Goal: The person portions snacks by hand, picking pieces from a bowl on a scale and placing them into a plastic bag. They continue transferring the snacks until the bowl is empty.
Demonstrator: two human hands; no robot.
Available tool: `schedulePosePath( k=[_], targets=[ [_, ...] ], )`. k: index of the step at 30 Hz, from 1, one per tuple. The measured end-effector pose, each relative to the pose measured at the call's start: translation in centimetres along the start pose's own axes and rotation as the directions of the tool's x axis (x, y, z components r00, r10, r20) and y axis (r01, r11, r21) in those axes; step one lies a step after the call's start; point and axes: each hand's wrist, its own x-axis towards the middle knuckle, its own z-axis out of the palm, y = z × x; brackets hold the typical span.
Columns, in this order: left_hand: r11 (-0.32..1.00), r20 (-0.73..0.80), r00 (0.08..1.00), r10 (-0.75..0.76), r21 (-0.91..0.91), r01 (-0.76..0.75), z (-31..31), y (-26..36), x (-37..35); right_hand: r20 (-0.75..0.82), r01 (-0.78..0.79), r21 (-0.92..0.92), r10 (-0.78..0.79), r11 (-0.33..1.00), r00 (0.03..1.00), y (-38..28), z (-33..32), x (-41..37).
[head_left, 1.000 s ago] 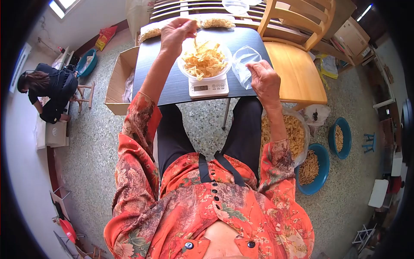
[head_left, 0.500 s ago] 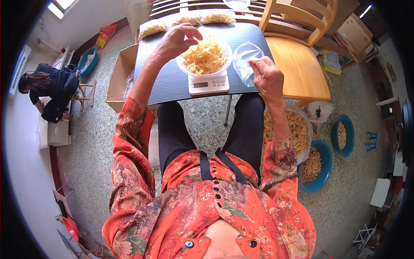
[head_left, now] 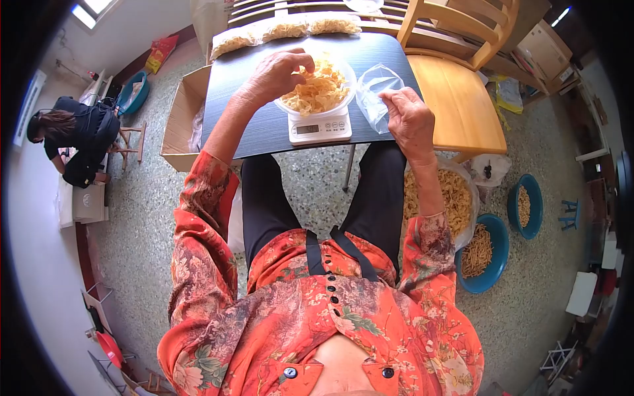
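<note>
A round clear plastic bowl [head_left: 351, 84] heaped with pale yellow dried flakes [head_left: 321, 87] rests on a white digital kitchen scale [head_left: 321, 130]. At the left side of the heap is my left hand [head_left: 280, 76], its fingers curved and thumb apart from them, touching the flakes or just over them. My right hand [head_left: 409, 122] pinches the edge of a clear plastic bag [head_left: 375, 99]. This bag lies on the dark table [head_left: 247, 99], just right of the bowl, and looks to have nothing in it. Digits on the scale's display are too small to read.
Filled clear bags [head_left: 284, 32] line the table's far edge. A wooden chair [head_left: 456, 99] stands at right, a cardboard box [head_left: 179, 125] at left. On the floor are a large bag of flakes [head_left: 456, 198] and blue basins [head_left: 492, 264]. Another person [head_left: 82, 135] sits far left.
My left hand has come down and slightly toward me, from above the heap to its left side. My right hand and the plastic bag stay in place.
</note>
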Motion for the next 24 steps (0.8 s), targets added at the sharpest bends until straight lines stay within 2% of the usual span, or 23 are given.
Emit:
schedulePosePath(
  k=[3,5,7,9,11,13,14,15,17,18,19,21,23,24],
  targets=[
    [0.998,-0.035,0.999,0.027,-0.057,-0.029,-0.3,-0.4,0.2,-0.008,0.007,-0.024,-0.007,1.0,1.0,0.3,0.2,0.0],
    [0.967,-0.082,0.996,-0.034,-0.256,0.012,-0.7,-0.7,0.2,-0.013,0.011,-0.017,-0.011,1.0,1.0,0.4,0.2,-0.1],
    [0.962,-0.135,0.991,0.01,-0.27,-0.046,-1.1,-1.3,0.3,-0.018,0.016,-0.021,-0.016,1.0,1.0,0.6,0.3,-0.1],
    [0.867,-0.1,0.971,-0.218,-0.477,0.145,-1.4,-1.9,0.4,-0.023,0.021,-0.024,-0.022,0.999,1.0,0.5,0.4,-0.1],
    [0.847,-0.148,0.966,-0.212,-0.521,0.106,-1.2,-2.7,0.4,-0.019,0.003,-0.022,-0.003,1.0,1.0,0.3,0.3,0.0],
    [0.59,-0.277,0.916,-0.291,-0.806,-0.056,-1.0,-3.0,0.4,-0.02,0.003,-0.029,-0.003,1.0,1.0,0.1,0.4,0.0],
    [0.525,-0.263,0.88,-0.395,-0.851,-0.019,-1.0,-3.2,0.5,-0.018,0.001,-0.036,-0.001,0.999,1.0,0.1,0.4,0.0],
    [0.527,-0.268,0.88,-0.392,-0.849,-0.024,-1.1,-3.2,0.6,-0.022,0.005,-0.037,-0.006,0.999,1.0,0.1,0.5,0.0],
    [0.124,-0.206,0.817,-0.538,-0.978,-0.165,-1.3,-3.2,0.8,-0.032,0.0,-0.053,-0.001,0.999,0.999,0.2,0.7,0.0],
    [0.037,-0.168,0.797,-0.58,-0.983,-0.181,-1.7,-3.1,1.0,-0.036,0.003,-0.053,-0.005,0.999,0.999,0.1,0.7,0.1],
    [0.039,-0.172,0.797,-0.578,-0.982,-0.183,-1.9,-3.0,1.0,-0.054,0.011,-0.041,-0.014,0.999,0.998,0.1,0.8,0.1],
    [-0.191,-0.062,0.75,-0.658,-0.95,-0.246,-2.0,-2.3,1.1,-0.072,0.017,-0.034,-0.019,0.999,0.997,-0.1,0.9,0.1],
    [-0.228,-0.035,0.772,-0.635,-0.946,-0.231,-2.0,-1.3,1.2,-0.083,-0.006,-0.055,0.002,0.998,0.997,-0.3,0.9,0.1],
    [-0.178,-0.067,0.808,-0.585,-0.962,-0.209,-1.9,-0.7,1.3,-0.083,-0.014,-0.063,0.009,0.998,0.997,-0.3,0.9,0.0]
  ],
)
